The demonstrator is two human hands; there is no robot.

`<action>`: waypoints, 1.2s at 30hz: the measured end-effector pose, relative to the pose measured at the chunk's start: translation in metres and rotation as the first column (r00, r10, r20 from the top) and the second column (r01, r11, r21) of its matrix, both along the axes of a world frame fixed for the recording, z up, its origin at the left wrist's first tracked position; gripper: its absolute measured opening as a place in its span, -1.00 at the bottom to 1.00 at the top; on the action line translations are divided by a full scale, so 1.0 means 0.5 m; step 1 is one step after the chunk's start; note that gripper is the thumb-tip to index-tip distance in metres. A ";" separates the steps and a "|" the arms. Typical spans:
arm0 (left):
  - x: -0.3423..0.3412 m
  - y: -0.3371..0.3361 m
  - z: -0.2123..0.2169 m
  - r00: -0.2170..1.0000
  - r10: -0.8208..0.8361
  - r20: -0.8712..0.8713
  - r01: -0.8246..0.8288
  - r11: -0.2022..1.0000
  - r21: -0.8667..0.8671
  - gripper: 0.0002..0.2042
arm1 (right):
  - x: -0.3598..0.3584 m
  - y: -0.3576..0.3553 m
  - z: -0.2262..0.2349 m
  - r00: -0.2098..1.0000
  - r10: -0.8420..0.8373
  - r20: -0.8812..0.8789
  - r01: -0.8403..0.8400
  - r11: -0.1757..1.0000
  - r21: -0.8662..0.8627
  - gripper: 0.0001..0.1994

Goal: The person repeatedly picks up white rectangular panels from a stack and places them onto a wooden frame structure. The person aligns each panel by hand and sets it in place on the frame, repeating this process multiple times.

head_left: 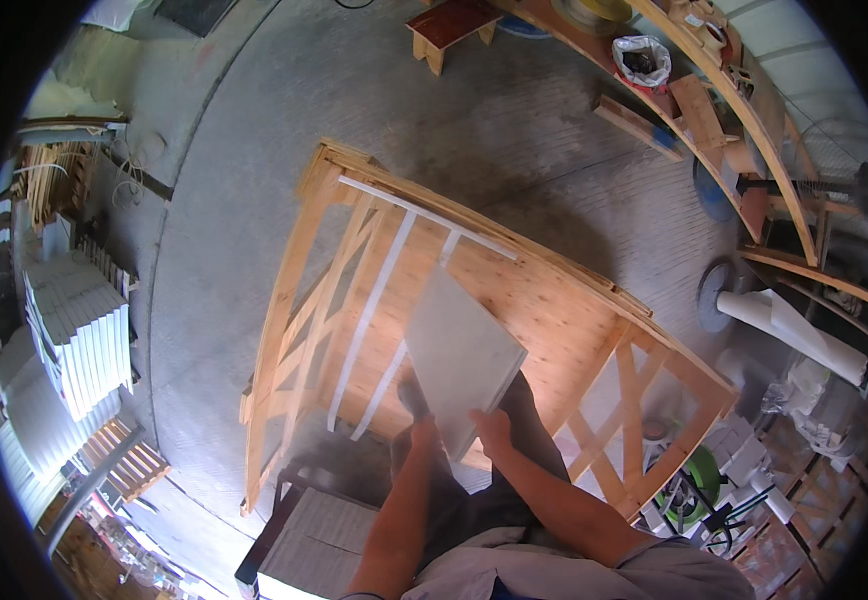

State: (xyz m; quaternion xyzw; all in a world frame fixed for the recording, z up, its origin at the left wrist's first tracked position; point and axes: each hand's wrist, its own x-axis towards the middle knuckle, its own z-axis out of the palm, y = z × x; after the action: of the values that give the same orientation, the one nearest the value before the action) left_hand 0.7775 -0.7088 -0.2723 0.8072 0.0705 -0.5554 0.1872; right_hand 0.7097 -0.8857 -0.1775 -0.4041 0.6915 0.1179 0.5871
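A flat grey rectangular slab (462, 345), perhaps a tile, is held tilted in front of me between both hands. My left hand (425, 434) is closed on its near left edge, with some fingers hidden. On the near right edge, my right hand (492, 430) grips the same slab. Beyond and around it stands a wooden crate (544, 325) with a plywood panel and cross-braced slatted ends. White strips (377, 310) run along the plywood, and the slab covers part of them. I cannot tell whether the slab touches the crate.
At my lower left sits a stack of grey slabs (316, 545). White stacked panels (84, 330) and a wooden pallet (124, 458) stand farther left. Wooden shelving (644, 95), a white roll (799, 335) and a green reel (699, 482) lie to the right. A small stool (451, 25) is ahead.
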 end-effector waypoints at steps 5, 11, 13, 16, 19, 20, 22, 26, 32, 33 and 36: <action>-0.026 0.042 0.026 0.994 -0.058 0.090 0.065 0.995 -0.082 -0.66 | 0.047 -0.030 0.008 0.999 0.000 0.053 -0.007 0.993 0.121 -0.65; 0.260 -0.119 0.045 0.925 0.155 0.348 -0.097 0.979 -0.177 -0.63 | 0.102 -0.032 -0.007 0.998 0.061 0.027 -0.063 0.997 0.047 -0.53; 0.334 -0.189 0.106 0.870 0.159 0.467 -0.001 0.947 -0.321 -0.59 | 0.122 -0.032 0.004 0.998 0.062 0.013 -0.062 0.998 -0.003 -0.53; 0.426 -0.343 0.183 0.751 0.625 -0.213 -0.562 0.436 -0.703 -0.42 | 0.156 -0.040 0.023 0.996 -0.042 0.073 0.035 0.995 0.097 -0.52; 0.497 -0.442 0.232 0.742 0.481 -0.467 -0.611 0.199 -0.766 -0.39 | 0.198 -0.055 0.028 0.997 -0.039 0.067 0.038 0.999 0.012 -0.53; 0.509 -0.450 0.241 0.721 0.474 -0.505 -0.650 0.209 -0.731 -0.39 | 0.207 -0.061 0.033 0.995 -0.016 0.095 0.016 1.000 0.005 -0.53; 0.519 -0.452 0.250 0.694 0.480 -0.536 -0.689 0.226 -0.689 -0.40 | 0.228 -0.061 0.042 0.999 -0.031 0.042 0.029 0.999 0.045 -0.53; 0.528 -0.478 0.240 0.700 0.494 -0.515 -0.676 0.227 -0.701 -0.45 | 0.256 -0.070 0.053 1.000 0.011 0.018 -0.014 0.989 0.145 -0.54; 0.573 -0.578 0.228 0.890 0.402 -0.215 -0.366 0.350 -0.862 -0.45 | 0.271 -0.076 0.032 0.992 -0.039 0.120 0.009 0.971 0.239 -0.62; 0.577 -0.578 0.231 0.883 0.392 -0.258 -0.395 0.324 -0.860 -0.45 | 0.275 -0.076 0.031 0.994 -0.029 0.104 0.000 0.963 0.268 -0.61; 0.576 -0.568 0.231 0.881 0.432 -0.196 -0.395 0.442 -0.805 -0.49 | 0.293 -0.076 0.040 0.996 -0.049 0.072 0.025 0.955 0.295 -0.64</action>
State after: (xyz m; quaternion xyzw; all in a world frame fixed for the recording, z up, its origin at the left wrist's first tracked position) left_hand 1.0656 -0.9927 -0.1567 0.5910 -0.0074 -0.4433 0.6739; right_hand 0.8564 -0.9238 -0.1576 -0.3035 0.6500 0.1925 0.6696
